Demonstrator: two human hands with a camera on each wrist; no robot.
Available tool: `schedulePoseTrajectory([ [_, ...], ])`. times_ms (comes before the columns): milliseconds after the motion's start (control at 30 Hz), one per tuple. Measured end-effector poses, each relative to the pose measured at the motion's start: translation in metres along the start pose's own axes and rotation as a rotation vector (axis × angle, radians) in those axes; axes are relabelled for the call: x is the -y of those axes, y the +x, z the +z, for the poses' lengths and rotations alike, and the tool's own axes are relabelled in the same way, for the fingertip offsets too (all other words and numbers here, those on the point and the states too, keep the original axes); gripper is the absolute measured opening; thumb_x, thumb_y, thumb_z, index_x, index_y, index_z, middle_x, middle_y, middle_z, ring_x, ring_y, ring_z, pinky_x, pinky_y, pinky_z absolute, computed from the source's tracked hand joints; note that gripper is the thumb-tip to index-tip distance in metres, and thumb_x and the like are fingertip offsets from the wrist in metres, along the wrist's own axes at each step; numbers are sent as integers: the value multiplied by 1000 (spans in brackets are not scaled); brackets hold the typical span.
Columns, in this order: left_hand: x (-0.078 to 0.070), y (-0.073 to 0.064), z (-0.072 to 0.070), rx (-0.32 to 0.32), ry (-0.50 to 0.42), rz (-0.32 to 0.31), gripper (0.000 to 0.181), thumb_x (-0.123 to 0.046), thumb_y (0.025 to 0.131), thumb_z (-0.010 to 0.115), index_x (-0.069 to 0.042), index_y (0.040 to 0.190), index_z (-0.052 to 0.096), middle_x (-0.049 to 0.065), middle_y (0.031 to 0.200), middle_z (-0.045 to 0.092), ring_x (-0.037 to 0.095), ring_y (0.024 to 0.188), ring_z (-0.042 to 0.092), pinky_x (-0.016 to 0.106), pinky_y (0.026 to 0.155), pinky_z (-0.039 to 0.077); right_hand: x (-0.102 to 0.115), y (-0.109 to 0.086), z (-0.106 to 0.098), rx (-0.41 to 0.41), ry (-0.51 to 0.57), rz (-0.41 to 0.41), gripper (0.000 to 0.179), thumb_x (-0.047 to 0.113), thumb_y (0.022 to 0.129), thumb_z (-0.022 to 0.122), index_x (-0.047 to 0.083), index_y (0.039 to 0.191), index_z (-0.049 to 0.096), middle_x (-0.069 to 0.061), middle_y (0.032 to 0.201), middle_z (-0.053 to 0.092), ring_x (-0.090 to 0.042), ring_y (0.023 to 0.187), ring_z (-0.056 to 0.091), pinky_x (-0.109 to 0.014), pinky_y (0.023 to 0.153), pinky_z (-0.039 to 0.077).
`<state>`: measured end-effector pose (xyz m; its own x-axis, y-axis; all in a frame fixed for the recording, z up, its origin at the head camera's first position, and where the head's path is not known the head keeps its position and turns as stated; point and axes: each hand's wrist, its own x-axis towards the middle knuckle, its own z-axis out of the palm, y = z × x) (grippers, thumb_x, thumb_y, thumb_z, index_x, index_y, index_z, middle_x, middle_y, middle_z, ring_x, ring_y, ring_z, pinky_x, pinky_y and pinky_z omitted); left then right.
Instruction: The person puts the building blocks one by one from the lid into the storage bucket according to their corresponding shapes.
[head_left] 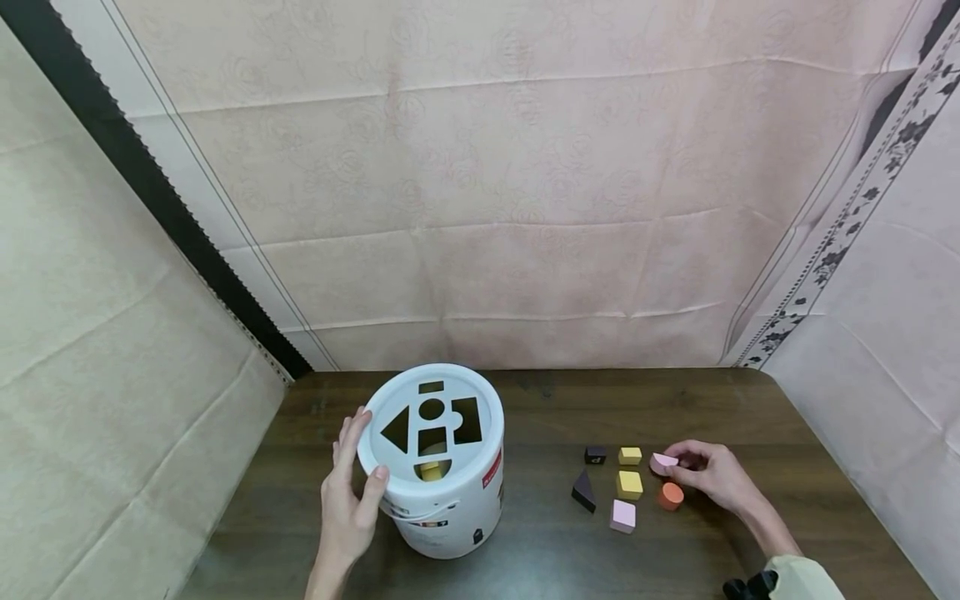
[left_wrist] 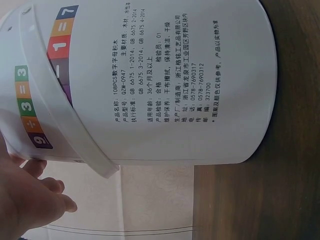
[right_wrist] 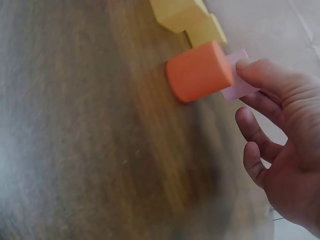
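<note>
A white bucket (head_left: 450, 508) with a shape-sorter lid (head_left: 431, 421) stands on the dark wooden table (head_left: 540, 567). My left hand (head_left: 362, 454) grips its left side, thumb over the lid's rim and fingers round the wall. A yellow block (head_left: 430, 471) shows through one lid hole. In the left wrist view the bucket's printed wall (left_wrist: 165, 85) fills the frame, with my left hand (left_wrist: 30, 200) at the lower left. My right hand (head_left: 673, 460) pinches a pink half-round block (head_left: 663, 463) that rests on or just above the table. The fingertips (right_wrist: 248, 66) touch that pink block (right_wrist: 239, 86) behind an orange cylinder (right_wrist: 199, 71).
Loose blocks lie left of my right hand: an orange cylinder (head_left: 670, 497), two yellow blocks (head_left: 630, 456) (head_left: 628, 484), a pink square (head_left: 622, 516), a dark triangle (head_left: 583, 490) and a small dark block (head_left: 595, 454). Cloth-covered walls stand close behind and on both sides.
</note>
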<state>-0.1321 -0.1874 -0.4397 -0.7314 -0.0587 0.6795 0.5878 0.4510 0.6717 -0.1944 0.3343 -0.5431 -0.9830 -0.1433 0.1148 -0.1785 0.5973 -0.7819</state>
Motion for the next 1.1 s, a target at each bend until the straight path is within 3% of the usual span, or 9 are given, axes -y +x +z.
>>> schedulePoseTrajectory([
  [267, 1, -1, 0, 0, -1, -2, 59, -10, 80, 58, -8, 136, 41, 9, 138, 40, 31, 131, 21, 68, 94, 5, 25, 5, -3, -20, 5, -68, 23, 18, 72, 75, 13, 93, 66, -1, 87, 64, -13, 73, 57, -26, 62, 47],
  [433, 1, -1, 0, 4, 1, -12, 59, -11, 80, 58, -9, 137, 41, 9, 138, 40, 31, 131, 21, 67, 95, 4, 53, 6, -6, -30, 13, -143, 21, 16, 73, 75, 13, 93, 66, 0, 86, 64, -14, 71, 59, -26, 60, 48],
  [667, 1, 0, 0, -1, 9, 1, 59, -12, 80, 58, -9, 136, 41, 9, 138, 40, 32, 131, 21, 67, 95, 5, 82, 15, -5, -44, -53, -248, 19, 23, 75, 74, 23, 92, 66, 10, 85, 64, -14, 77, 56, -31, 67, 43],
  [800, 1, 0, 0, -3, 16, -1, 59, -12, 80, 58, -9, 136, 41, 9, 138, 40, 33, 131, 21, 68, 94, 6, 103, 17, -4, -30, -53, -245, 19, 26, 76, 73, 25, 93, 66, 12, 86, 64, -13, 78, 55, -30, 68, 40],
  [900, 1, 0, 0, -3, 16, -4, 59, -12, 80, 58, -9, 136, 41, 9, 137, 40, 32, 131, 22, 68, 94, 6, 120, 17, -3, -33, -53, -260, 20, 24, 75, 73, 24, 93, 66, 12, 85, 64, -13, 77, 54, -30, 67, 39],
  [1100, 1, 0, 0, -8, 11, 4, 59, -11, 79, 58, -8, 136, 42, 10, 137, 41, 33, 130, 22, 67, 94, 7, 170, 12, -2, -49, -44, -380, 22, 5, 72, 73, 12, 92, 66, 2, 84, 65, -15, 73, 53, -30, 64, 37],
])
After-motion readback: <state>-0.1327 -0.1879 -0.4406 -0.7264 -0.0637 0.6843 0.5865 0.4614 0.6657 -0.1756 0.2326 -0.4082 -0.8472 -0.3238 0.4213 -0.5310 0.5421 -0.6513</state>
